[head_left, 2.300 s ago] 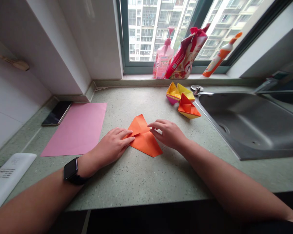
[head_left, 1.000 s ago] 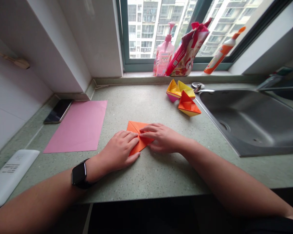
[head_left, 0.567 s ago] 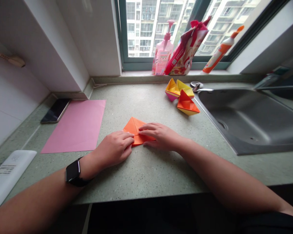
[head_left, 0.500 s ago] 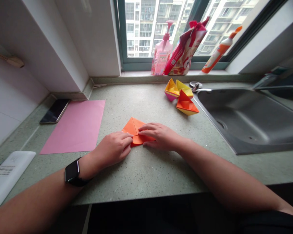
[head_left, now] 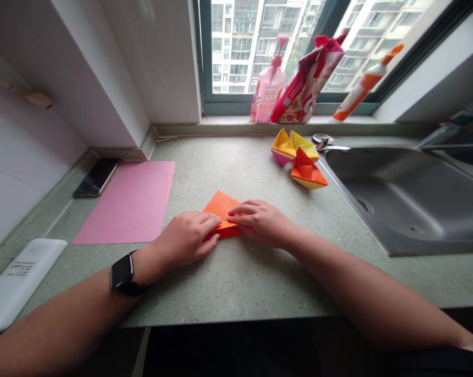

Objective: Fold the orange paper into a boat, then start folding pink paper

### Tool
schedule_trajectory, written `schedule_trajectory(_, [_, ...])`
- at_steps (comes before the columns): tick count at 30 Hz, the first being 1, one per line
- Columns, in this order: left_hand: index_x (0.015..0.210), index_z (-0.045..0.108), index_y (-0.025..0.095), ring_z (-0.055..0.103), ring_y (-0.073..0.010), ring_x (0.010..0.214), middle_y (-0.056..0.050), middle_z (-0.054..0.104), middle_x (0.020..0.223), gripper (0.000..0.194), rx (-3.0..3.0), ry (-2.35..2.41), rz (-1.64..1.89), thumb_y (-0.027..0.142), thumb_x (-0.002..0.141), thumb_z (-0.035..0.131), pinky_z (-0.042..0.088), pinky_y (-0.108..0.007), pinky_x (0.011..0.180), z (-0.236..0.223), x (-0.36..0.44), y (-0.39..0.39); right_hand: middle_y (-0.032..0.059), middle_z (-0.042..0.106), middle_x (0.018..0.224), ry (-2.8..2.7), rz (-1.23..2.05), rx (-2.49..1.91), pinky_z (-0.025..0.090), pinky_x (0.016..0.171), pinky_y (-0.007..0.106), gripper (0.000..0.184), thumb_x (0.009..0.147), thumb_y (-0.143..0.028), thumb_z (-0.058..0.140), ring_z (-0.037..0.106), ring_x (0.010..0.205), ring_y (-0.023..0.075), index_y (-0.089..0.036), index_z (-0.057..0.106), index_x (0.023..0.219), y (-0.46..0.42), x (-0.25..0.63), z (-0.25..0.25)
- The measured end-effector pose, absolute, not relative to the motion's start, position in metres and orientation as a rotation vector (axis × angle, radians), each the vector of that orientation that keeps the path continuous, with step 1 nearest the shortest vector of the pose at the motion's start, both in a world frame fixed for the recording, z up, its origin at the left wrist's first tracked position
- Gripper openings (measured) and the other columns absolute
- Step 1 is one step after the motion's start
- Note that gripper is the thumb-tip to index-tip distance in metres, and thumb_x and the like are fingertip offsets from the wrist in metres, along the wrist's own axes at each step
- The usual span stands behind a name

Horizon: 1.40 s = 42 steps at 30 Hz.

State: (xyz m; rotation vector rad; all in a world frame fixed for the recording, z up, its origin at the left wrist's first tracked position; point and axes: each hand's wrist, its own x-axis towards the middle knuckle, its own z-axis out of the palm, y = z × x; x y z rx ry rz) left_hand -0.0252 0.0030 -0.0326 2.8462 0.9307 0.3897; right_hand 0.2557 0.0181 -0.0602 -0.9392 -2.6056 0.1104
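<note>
A folded sheet of orange paper (head_left: 222, 205) lies on the counter, its upper part peaked and its lower edge showing a darker orange strip. My left hand (head_left: 191, 233) grips the left side of that edge, fingers on top and thumb below. On the right side, my right hand (head_left: 264, 222) holds the same edge, its fingertips near the middle crease; its thumb is mostly hidden. Up and to the right of the hands stand folded paper boats: an orange one (head_left: 307, 170) in front, a yellow-and-pink one (head_left: 283, 146) and a yellow one (head_left: 305, 145) behind.
Left of my hands lies a pink sheet (head_left: 128, 204), touching a phone (head_left: 97, 177). A white power bank-like slab (head_left: 22, 280) rests at lower left. The steel sink (head_left: 381, 241) is on the right. A pump bottle (head_left: 266, 94), red bag (head_left: 309, 84) and orange-white bottle (head_left: 362, 89) line the windowsill.
The lower edge of the orange paper now shows a raised strip under my fingers. Both hands have shifted slightly on it, and the whole view has moved a little.
</note>
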Motion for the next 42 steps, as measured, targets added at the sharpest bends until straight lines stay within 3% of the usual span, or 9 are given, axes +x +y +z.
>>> schedule_trajectory(4, [0.134,0.069,0.019,0.074,-0.0288,0.111,-0.009,0.078,0.129,0.029,2.89,0.938,0.39,0.026,0.106,0.067,0.061,-0.043,0.091,-0.034,-0.021,0.0,0.0066,0.084,0.122,-2.634,0.039,-0.905,0.06,0.093,0.042,0.028,0.106,-0.022,0.064,0.077,0.103,0.0236,-0.029,0.084,0.124,0.012,0.251,-0.057])
schedule_trajectory(15, [0.11,0.083,0.023,0.071,-0.0241,0.099,-0.006,0.078,0.117,0.018,2.859,0.954,0.281,0.02,0.107,0.065,0.056,-0.037,0.083,-0.03,-0.024,-0.004,0.0034,0.084,0.112,-2.708,0.131,-0.824,0.056,0.088,0.038,0.016,0.099,-0.017,0.073,0.074,0.092,0.0206,-0.026,0.086,0.101,0.003,0.253,-0.042])
schedule_trajectory(24, [0.088,0.078,0.019,0.073,-0.0201,0.093,-0.002,0.08,0.109,0.019,2.732,0.959,0.265,0.011,0.101,0.067,0.054,-0.033,0.084,-0.024,-0.036,-0.001,0.0009,0.085,0.113,-2.699,0.353,-0.863,0.057,0.091,0.036,0.015,0.1,-0.018,0.072,0.076,0.096,0.0202,-0.025,0.085,0.098,0.003,0.26,-0.033])
schedule_trajectory(30, [0.084,0.077,0.02,0.07,-0.0191,0.088,-0.002,0.077,0.102,0.021,2.617,1.023,0.208,0.015,0.102,0.066,0.051,-0.033,0.079,-0.016,-0.041,0.006,0.0021,0.085,0.104,-2.659,0.384,-0.93,0.057,0.089,0.036,0.016,0.099,-0.018,0.069,0.076,0.088,0.0196,-0.023,0.083,0.093,0.008,0.264,-0.032])
schedule_trajectory(35, [0.082,0.077,0.02,0.067,-0.0229,0.096,-0.005,0.075,0.105,0.024,2.532,1.076,0.149,0.029,0.103,0.07,0.051,-0.037,0.086,-0.014,-0.045,0.019,0.0031,0.082,0.095,-2.662,0.363,-1.022,0.054,0.082,0.034,0.025,0.104,-0.026,0.066,0.072,0.084,0.019,-0.023,0.079,0.082,0.012,0.267,-0.032])
schedule_trajectory(42, [0.077,0.076,0.022,0.064,-0.0268,0.105,-0.006,0.072,0.11,0.029,2.422,1.128,0.084,0.038,0.1,0.072,0.048,-0.041,0.092,-0.012,-0.048,0.035,0.0051,0.079,0.098,-2.6,0.418,-1.149,0.05,0.079,0.034,0.029,0.105,-0.028,0.065,0.07,0.087,0.0196,-0.022,0.073,0.077,0.016,0.266,-0.033])
